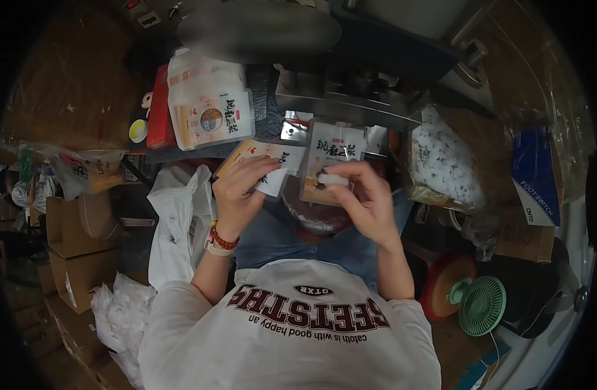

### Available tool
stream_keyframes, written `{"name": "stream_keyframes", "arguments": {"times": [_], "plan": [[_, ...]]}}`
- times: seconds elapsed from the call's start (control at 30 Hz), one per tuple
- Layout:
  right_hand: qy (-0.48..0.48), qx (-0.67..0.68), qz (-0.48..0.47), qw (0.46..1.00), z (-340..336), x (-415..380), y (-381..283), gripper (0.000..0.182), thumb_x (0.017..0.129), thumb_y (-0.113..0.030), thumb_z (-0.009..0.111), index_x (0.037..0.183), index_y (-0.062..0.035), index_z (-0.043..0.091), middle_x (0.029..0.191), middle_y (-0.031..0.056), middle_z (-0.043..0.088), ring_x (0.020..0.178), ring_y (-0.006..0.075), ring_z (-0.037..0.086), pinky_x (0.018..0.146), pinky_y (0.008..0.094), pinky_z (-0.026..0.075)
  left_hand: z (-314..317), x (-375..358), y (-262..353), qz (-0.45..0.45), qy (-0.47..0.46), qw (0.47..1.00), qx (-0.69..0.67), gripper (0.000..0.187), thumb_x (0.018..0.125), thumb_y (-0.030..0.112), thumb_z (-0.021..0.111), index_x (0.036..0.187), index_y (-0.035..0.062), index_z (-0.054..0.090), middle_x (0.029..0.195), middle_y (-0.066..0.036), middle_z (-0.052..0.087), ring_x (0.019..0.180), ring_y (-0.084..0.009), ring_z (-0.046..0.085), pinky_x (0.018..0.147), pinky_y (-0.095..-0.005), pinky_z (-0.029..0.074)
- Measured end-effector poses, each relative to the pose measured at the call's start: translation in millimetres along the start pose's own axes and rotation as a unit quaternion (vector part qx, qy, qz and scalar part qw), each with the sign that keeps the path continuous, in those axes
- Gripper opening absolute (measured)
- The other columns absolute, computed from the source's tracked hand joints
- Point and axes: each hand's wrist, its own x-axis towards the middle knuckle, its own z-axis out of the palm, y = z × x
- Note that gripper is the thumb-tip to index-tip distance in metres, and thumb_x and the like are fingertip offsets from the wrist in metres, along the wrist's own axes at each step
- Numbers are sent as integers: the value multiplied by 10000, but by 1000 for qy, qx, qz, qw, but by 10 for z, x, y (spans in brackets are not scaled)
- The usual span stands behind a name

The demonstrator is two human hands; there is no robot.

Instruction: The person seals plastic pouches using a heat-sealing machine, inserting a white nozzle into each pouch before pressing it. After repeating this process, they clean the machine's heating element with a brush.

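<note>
My left hand (pixel 243 192) grips a printed pouch (pixel 246 153) that lies tilted under its fingers. To the right, a second printed pouch (pixel 334 144) with dark lettering rests at the machine's front edge. Over its lower part, my right hand (pixel 363 198) pinches a small white piece (pixel 334 180) between thumb and fingers. Behind my left hand, a stack of similar pouches (pixel 214 117) sits beside a red box (pixel 160 114). Part of the second pouch is hidden by my right fingers.
A metal machine (pixel 298 88) stands ahead. On the right are a bag of small white pieces (pixel 441 159), a blue box (pixel 536 172) and a green fan (pixel 482 305). White plastic bags (pixel 181 221) and cardboard boxes (pixel 84 273) are on the left.
</note>
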Motion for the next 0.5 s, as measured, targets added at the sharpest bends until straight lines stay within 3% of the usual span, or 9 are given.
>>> {"name": "stream_keyframes", "arguments": {"times": [0.03, 0.07, 0.17, 0.23, 0.3, 0.33, 0.4, 0.43, 0.5], "plan": [[-26, -68, 28, 997, 54, 45, -68, 190, 846, -31, 654, 1029, -29, 604, 894, 64, 592, 750, 154, 590, 648, 274, 474, 13, 14, 98, 23, -13, 1000, -2, 441, 604, -82, 549, 994, 67, 692, 984, -79, 701, 955, -261, 665, 806, -337, 526], [-28, -153, -94, 983, 84, 74, 39, 232, 803, -66, 688, 1027, -56, 630, 902, 79, 587, 766, 239, 578, 658, 326, 472, -7, 33, 192, 46, -25, 999, -3, 450, 591, -78, 552, 990, 74, 693, 986, -74, 701, 953, -254, 666, 804, -338, 527], [-68, -315, -193, 927, -55, 36, -131, 274, 776, -110, 719, 1036, -51, 660, 849, 73, 578, 720, 239, 543, 649, 317, 452, -123, 97, 397, 72, -73, 994, 48, 429, 601, -49, 583, 990, 91, 698, 984, -65, 700, 924, -248, 668, 743, -329, 529], [-62, -356, -184, 914, -99, 20, -185, 328, 759, -121, 729, 1069, -49, 650, 852, 84, 573, 732, 262, 537, 684, 335, 453, -56, 95, 405, 81, -104, 991, 31, 387, 636, -34, 606, 988, 94, 702, 975, -71, 699, 894, -254, 672, 716, -317, 527], [-56, -396, -172, 900, -150, 12, -181, 383, 741, -133, 740, 1101, -48, 640, 854, 95, 568, 744, 285, 530, 719, 353, 453, 187, 20, 310, -36, -133, 981, -136, 238, 773, 45, 660, 1003, 88, 710, 936, -66, 708, 805, -184, 688, 660, -272, 518], [3, -387, -150, 910, -189, 35, -146, 422, 744, -142, 742, 1137, -46, 622, 868, 104, 567, 764, 283, 535, 744, 353, 449, 323, 2, 270, -35, -134, 981, -139, 238, 773, 45, 660, 1003, 88, 710, 936, -66, 708, 805, -184, 688, 660, -272, 518], [80, -356, -101, 926, -347, 0, -30, 505, 765, -147, 740, 1224, -31, 566, 927, 124, 579, 825, 267, 556, 773, 334, 450, 586, 45, 194, -300, -266, 876, -267, 197, 868, 166, 674, 1013, 37, 704, 905, -65, 714, 767, -117, 677, 635, -248, 515], [123, -341, -65, 930, -447, -31, -84, 476, 784, -156, 727, 1216, -36, 568, 951, 124, 576, 832, 284, 549, 768, 356, 446, 676, 100, 187, -299, -266, 877, -268, 197, 868, 166, 674, 1013, 37, 704, 905, -65, 714, 767, -117, 677, 635, -248, 515], [200, -360, -34, 911, -684, -58, -122, 391, 837, -154, 681, 1195, -39, 574, 965, 135, 589, 838, 315, 546, 771, 394, 443, 811, 225, 164, -379, -182, 776, -470, 253, 886, 195, 671, 1004, -28, 688, 897, -73, 708, 811, -89, 657, 651, -249, 519]]}}
